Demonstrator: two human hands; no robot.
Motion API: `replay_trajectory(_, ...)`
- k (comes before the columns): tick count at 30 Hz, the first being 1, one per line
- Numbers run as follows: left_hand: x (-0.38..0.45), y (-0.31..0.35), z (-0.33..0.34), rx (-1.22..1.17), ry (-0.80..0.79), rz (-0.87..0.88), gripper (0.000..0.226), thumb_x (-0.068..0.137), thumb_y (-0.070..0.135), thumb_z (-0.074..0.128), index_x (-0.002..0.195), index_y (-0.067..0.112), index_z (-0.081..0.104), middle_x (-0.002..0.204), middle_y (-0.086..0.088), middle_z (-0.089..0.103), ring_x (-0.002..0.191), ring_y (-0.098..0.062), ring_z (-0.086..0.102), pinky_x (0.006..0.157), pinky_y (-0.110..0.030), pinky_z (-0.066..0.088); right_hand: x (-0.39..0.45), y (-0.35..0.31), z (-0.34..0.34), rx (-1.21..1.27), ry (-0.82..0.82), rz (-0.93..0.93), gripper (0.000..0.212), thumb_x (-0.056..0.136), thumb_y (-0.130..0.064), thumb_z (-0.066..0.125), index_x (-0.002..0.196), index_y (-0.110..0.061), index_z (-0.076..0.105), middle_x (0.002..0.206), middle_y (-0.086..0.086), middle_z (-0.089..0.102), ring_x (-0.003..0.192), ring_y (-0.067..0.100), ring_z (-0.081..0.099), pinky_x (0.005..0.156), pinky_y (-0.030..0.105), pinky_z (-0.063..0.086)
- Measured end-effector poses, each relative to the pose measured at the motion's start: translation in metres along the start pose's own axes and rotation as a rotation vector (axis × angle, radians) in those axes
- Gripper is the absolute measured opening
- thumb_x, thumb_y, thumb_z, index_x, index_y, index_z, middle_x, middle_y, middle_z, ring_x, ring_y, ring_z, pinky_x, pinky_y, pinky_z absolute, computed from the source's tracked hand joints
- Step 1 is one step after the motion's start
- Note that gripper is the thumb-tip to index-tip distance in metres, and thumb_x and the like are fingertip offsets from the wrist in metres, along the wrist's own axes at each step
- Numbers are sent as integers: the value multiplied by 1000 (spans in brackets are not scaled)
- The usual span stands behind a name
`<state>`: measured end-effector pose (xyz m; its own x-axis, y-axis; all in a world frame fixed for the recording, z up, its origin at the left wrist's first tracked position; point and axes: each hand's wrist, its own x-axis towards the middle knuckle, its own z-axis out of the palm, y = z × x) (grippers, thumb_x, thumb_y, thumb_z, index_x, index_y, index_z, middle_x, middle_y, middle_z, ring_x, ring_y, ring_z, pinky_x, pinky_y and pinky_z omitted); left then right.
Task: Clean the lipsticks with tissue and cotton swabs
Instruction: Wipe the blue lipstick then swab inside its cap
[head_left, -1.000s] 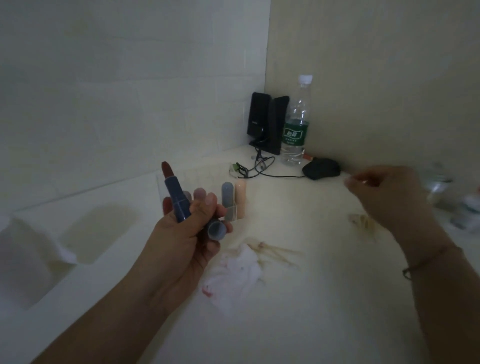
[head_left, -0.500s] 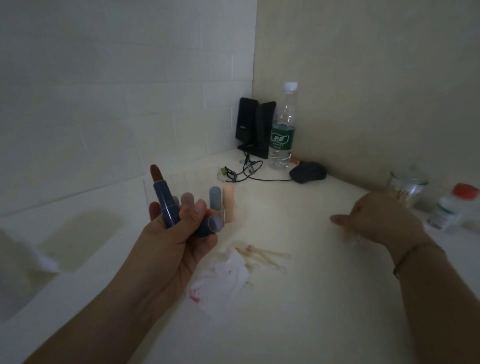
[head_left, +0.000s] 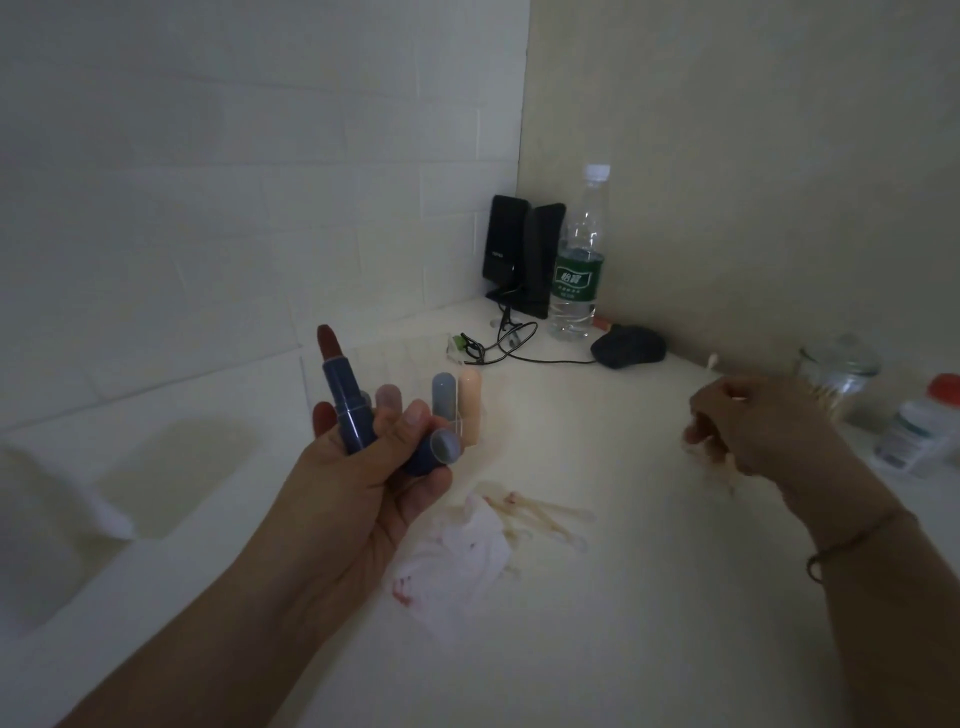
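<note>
My left hand (head_left: 369, 467) grips an uncapped blue lipstick (head_left: 345, 400) upright, its dark red tip up, and also holds the lipstick's blue cap (head_left: 434, 452) against the palm. My right hand (head_left: 753, 431) hovers over the counter at the right and pinches a cotton swab (head_left: 714, 364) whose white tip sticks up above the knuckles. A stained tissue (head_left: 457, 556) lies on the counter below my left hand, with several used cotton swabs (head_left: 540, 514) beside it. Behind my left hand, a clear holder (head_left: 395, 364) carries more lipsticks (head_left: 470, 395).
A glass jar of cotton swabs (head_left: 836, 374) and a white bottle with a red cap (head_left: 919, 431) stand at the right. Black speakers (head_left: 519, 254), a water bottle (head_left: 579, 260), a black mouse (head_left: 628, 345) and a cable (head_left: 504, 343) fill the back corner. A tissue pack (head_left: 52, 499) sits at far left.
My right hand has drawn back from the jar side with a cotton swab now in its fingers. The view has shifted; my left hand keeps holding the lipstick and cap.
</note>
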<state>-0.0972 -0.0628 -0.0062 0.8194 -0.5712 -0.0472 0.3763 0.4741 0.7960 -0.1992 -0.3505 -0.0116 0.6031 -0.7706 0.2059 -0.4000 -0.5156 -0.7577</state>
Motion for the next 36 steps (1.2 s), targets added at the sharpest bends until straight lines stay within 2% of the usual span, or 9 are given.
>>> replay_trajectory(4, 2, 0, 0, -13, 20, 1, 15, 72, 17, 64, 84, 14, 55, 81, -6, 65, 71, -12, 69, 50, -20, 55, -14, -25, 11, 549, -192, 14, 15, 95, -11, 54, 81, -8, 60, 64, 8, 66, 47, 13, 51, 39, 22, 33)
replay_trajectory(7, 1, -1, 0, -24, 0, 24, 12, 73, 16, 62, 81, 15, 52, 75, -3, 65, 72, -13, 69, 53, -21, 56, -29, -43, 19, 752, -355, -30, 10, 93, -2, 52, 85, -6, 58, 68, 10, 64, 50, 13, 53, 38, 19, 34)
replay_trajectory(13, -1, 0, 3, -62, -29, 35, 9, 80, 10, 58, 80, 13, 50, 71, -3, 66, 75, -14, 70, 63, -25, 59, -55, -61, 35, 753, -616, -154, 13, 78, 5, 63, 86, -5, 60, 65, 16, 61, 49, 21, 53, 40, 22, 36)
replay_trajectory(16, -2, 1, 5, -84, -22, 17, 8, 79, 9, 58, 80, 12, 51, 73, -6, 68, 78, -18, 72, 63, -26, 60, -63, -64, 41, 681, -726, -216, 19, 78, 3, 58, 95, -6, 60, 64, 14, 57, 49, 24, 52, 43, 25, 37)
replay_trajectory(19, -2, 1, 4, -49, -8, 15, 7, 80, 10, 58, 79, 10, 51, 71, -7, 68, 77, -18, 72, 61, -25, 59, -69, -69, 47, 662, -757, -185, 16, 77, -4, 49, 87, -10, 60, 58, 12, 46, 45, 24, 48, 43, 26, 34)
replay_trajectory(21, -2, 1, 5, -20, -10, 13, 8, 80, 11, 59, 76, 8, 53, 71, -9, 68, 79, -19, 72, 61, -24, 59, -73, -72, 52, 666, -765, -149, 16, 89, -5, 43, 85, -8, 58, 55, 10, 41, 41, 22, 45, 43, 26, 31)
replay_trajectory(26, -2, 2, 4, 4, 8, 7, 11, 84, 10, 58, 74, 8, 55, 72, -10, 68, 76, -18, 71, 61, -24, 59, -80, -76, 54, 534, -786, -182, 25, 101, -16, 36, 94, -8, 58, 65, 11, 64, 54, 26, 60, 44, 26, 32)
replay_trajectory(30, -3, 2, 5, -3, -1, -7, 9, 78, 12, 61, 71, 9, 57, 74, -13, 68, 79, -20, 71, 64, -26, 60, -81, -76, 55, 678, -773, -143, 24, 93, -18, 47, 92, -6, 68, 89, 7, 70, 77, 24, 64, 47, 28, 40)
replay_trajectory(36, -3, 1, 5, -9, -20, -52, 12, 75, 13, 61, 84, 7, 57, 76, -14, 69, 78, -22, 72, 64, -27, 61, -80, -77, 52, 1058, -849, -12, 22, 88, -12, 48, 86, -5, 68, 65, 10, 51, 58, 23, 51, 46, 27, 38)
